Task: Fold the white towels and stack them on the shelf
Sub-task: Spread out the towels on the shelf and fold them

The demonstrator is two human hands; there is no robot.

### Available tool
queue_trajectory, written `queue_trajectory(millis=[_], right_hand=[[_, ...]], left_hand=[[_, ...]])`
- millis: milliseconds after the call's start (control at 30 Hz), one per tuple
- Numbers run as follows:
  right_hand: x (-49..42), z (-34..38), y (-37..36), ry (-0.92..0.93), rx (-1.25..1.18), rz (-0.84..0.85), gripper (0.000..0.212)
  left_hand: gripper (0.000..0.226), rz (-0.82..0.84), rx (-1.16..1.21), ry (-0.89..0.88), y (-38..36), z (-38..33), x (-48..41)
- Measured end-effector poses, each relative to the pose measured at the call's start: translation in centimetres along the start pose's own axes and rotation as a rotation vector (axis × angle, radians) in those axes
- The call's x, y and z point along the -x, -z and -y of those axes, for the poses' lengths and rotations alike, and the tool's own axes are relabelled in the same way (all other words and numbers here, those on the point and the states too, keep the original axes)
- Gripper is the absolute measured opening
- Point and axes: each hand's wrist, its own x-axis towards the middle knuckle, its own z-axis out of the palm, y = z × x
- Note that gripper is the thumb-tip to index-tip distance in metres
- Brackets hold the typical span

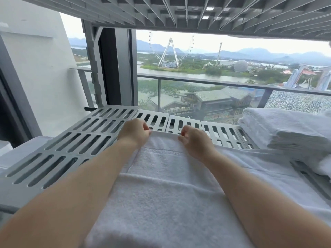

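A white towel (166, 190) lies spread lengthwise over the grey slotted shelf (59, 158), running from the bottom of the view up to the shelf's far part. My left hand (133, 132) pinches the towel's far edge at its left corner. My right hand (194, 140) pinches the same edge at its right corner. Both arms reach forward over the cloth. A stack of folded white towels (284, 129) sits on the shelf at the right.
Another grey slatted shelf (179, 11) hangs close overhead. Beyond the shelf's far edge stands a glass balcony railing (206, 83). A grey door frame (116, 68) and a white wall are at the left. More white cloth lies at the right edge (324, 167).
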Motion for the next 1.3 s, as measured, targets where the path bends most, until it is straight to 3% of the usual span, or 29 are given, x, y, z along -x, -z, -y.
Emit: queue_trajectory(millis=[133, 333, 667, 867, 1067, 1300], right_hand=[[-0.1, 0.8, -0.1, 0.034, 0.007, -0.051, 0.017], [-1.4, 1.5, -1.2, -0.062, 0.131, 0.084, 0.014], [-0.4, 1.5, -2.1, -0.01, 0.058, 0.013, 0.015], [-1.7, 2.3, -2.1, -0.077, 0.155, 0.132, 0.011], [-0.6, 1.9, -3.0, -0.025, 0.077, -0.041, 0.011], [-0.7, 2.0, -3.3, -0.04, 0.095, -0.086, 0.015]], left_hand=[[0.008, -0.018, 0.003, -0.032, 0.9, 0.3, -0.5], [0.006, 0.001, -0.084, -0.055, 1.2, 0.8, -0.8], [0.005, -0.084, -0.178, -0.089, 0.3, 1.7, -0.6], [0.012, -0.069, -0.303, -0.105, 0.3, 1.0, -1.0], [0.009, -0.04, -0.42, -0.099, -0.1, 1.0, -1.8], [0.019, -0.158, -0.43, -0.219, -0.5, 1.6, -1.9]])
